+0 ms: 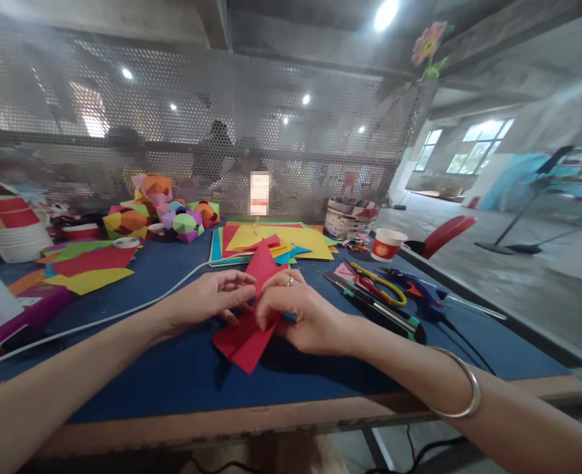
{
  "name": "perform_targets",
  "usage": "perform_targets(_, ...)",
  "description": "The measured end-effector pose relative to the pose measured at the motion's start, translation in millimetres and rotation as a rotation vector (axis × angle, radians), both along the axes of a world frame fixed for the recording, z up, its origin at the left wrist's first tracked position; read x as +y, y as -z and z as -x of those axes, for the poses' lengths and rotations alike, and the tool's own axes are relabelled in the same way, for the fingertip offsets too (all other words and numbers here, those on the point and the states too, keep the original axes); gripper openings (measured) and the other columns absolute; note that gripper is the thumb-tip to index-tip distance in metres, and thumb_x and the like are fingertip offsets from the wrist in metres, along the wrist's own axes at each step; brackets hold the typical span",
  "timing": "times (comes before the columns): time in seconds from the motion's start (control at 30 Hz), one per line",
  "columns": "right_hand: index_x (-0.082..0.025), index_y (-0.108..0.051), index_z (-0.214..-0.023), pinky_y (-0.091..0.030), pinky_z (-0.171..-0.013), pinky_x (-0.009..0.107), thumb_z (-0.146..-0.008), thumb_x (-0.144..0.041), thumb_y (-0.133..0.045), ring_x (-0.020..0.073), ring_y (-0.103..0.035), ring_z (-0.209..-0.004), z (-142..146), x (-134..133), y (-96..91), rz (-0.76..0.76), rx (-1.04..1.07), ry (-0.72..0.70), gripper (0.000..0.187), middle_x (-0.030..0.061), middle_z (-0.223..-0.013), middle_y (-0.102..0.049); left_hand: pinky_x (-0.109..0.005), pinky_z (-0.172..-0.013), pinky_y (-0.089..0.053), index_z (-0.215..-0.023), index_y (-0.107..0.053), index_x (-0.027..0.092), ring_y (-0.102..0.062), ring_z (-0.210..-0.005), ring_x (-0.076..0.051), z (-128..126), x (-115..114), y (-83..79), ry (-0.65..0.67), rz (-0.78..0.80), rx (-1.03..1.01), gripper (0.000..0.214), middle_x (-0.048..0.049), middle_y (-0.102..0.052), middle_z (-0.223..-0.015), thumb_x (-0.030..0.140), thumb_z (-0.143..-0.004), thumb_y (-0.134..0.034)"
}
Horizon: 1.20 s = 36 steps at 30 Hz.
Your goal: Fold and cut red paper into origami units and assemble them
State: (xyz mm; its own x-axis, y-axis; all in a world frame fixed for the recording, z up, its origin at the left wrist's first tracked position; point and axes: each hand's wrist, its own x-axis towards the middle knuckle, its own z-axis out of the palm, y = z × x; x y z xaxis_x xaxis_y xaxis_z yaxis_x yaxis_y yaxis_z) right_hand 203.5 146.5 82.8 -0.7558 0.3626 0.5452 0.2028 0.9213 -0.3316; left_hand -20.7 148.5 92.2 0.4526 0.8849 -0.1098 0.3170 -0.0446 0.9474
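A folded sheet of red paper (245, 339) is held over the blue table top (172, 375), its upper point standing up between my hands. My left hand (207, 299) pinches the sheet's left side with closed fingers. On the right side, my right hand (298, 309), a ring on one finger and a silver bangle on the wrist, is closed on the fold.
A stack of coloured paper sheets (276, 243) lies behind the hands. Folded paper balls (160, 210) sit at back left. Scissors (377, 286), a glue gun (419, 289) and a paper cup (387, 243) lie to the right. A white cable (123, 313) crosses the left. A perforated screen (197, 131) backs the table.
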Motion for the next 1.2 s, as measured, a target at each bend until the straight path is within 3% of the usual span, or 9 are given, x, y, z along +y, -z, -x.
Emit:
perform_targets(0.13,-0.022,-0.06,-0.081,-0.035,-0.095,0.039,-0.092,-0.006,-0.055,0.0177,-0.059,-0.1,1,-8,-3.9,-0.169,0.111,-0.082,0.02,-0.0019,-0.084,-0.073,-0.034,-0.087,-0.053,-0.122,-0.059,0.02,-0.065,-0.113,-0.025,-1,0,-0.4,-0.029,-0.064,-0.03,0.067,-0.0099,-0.068,-0.122,0.056,-0.071,-0.08)
perform_targets(0.27,-0.023,-0.059,-0.083,-0.037,-0.095,0.038,-0.09,-0.004,-0.054,0.0173,-0.058,-0.1,1,-10,-3.0,-0.258,0.139,-0.114,0.02,-0.0019,-0.091,-0.074,-0.036,-0.087,-0.054,-0.128,-0.057,0.025,-0.07,-0.103,-0.024,1,-4,-1.6,0.039,0.109,-0.129,0.063,-0.0055,-0.073,-0.117,0.045,-0.074,-0.082)
perform_targets(0.47,-0.022,-0.058,-0.086,-0.035,-0.091,0.036,-0.084,0.003,-0.048,0.0172,-0.058,-0.099,-5,3,2.9,-0.38,0.113,0.085,0.027,-0.001,-0.095,-0.073,-0.034,-0.076,-0.057,-0.11,-0.066,0.021,-0.074,-0.079,-0.021,3,-3,-2.5,-0.115,0.18,-0.237,0.056,-0.0041,-0.078,-0.093,0.03,-0.062,-0.092)
perform_targets(0.57,-0.021,-0.062,-0.096,-0.035,-0.091,0.036,-0.09,-0.006,-0.051,0.0187,-0.058,-0.101,-9,5,2.2,-0.435,0.051,0.138,0.019,0.0028,-0.103,-0.073,-0.034,-0.076,-0.057,-0.105,-0.067,0.02,-0.074,-0.079,-0.02,3,-2,-2.1,-0.19,0.174,-0.267,0.051,-0.0038,-0.078,-0.094,0.028,-0.062,-0.092)
perform_targets(0.7,-0.022,-0.065,-0.101,-0.036,-0.092,0.037,-0.097,-0.025,-0.059,0.0194,-0.06,-0.102,-10,3,1.4,-0.515,-0.01,0.046,0.007,0.0032,-0.105,-0.074,-0.034,-0.077,-0.056,-0.107,-0.065,0.02,-0.073,-0.08,-0.019,5,-1,-0.2,-0.197,0.131,-0.255,0.053,-0.0047,-0.078,-0.097,0.031,-0.063,-0.091)
perform_targets(0.93,-0.02,-0.064,-0.089,-0.05,-0.085,0.03,-0.098,-0.025,-0.061,0.0159,-0.069,-0.09,-8,3,8.4,-0.214,0.088,-0.053,0.01,0.0042,-0.09,-0.076,-0.034,-0.076,-0.057,-0.108,-0.066,0.018,-0.073,-0.082,-0.022,3,0,4.4,-0.109,0.055,-0.058,0.054,-0.0029,-0.077,-0.09,0.033,-0.061,-0.087)
perform_targets(1.0,-0.021,-0.065,-0.089,-0.053,-0.081,0.027,-0.096,-0.023,-0.062,0.0153,-0.071,-0.088,-10,0,10.0,-0.181,0.036,-0.078,0.009,0.005,-0.092,-0.076,-0.039,-0.084,-0.057,-0.108,-0.067,0.018,-0.072,-0.096,-0.027,3,-4,4.6,-0.081,-0.038,0.021,0.051,-0.0058,-0.077,-0.101,0.031,-0.062,-0.085)
perform_targets(1.1,-0.021,-0.066,-0.087,-0.052,-0.074,0.026,-0.096,-0.024,-0.06,0.0156,-0.071,-0.082,-15,-6,10.9,-0.105,-0.078,-0.068,0.011,0.0057,-0.089,-0.076,-0.05,-0.107,-0.046,-0.119,-0.065,0.019,-0.059,-0.126,-0.031,9,-17,4.9,0.013,-0.496,0.216,0.049,-0.0123,-0.066,-0.133,0.031,-0.074,-0.078)
perform_targets(1.2,-0.02,-0.065,-0.088,-0.049,-0.066,0.024,-0.097,-0.025,-0.058,0.0147,-0.07,-0.073,-20,-11,10.9,-0.039,-0.126,-0.034,0.013,0.004,-0.082,-0.075,-0.05,-0.113,-0.042,-0.136,-0.056,0.025,-0.05,-0.138,-0.03,19,-34,8.3,0.142,-0.884,0.307,0.056,-0.0121,-0.053,-0.149,0.049,-0.087,-0.07)
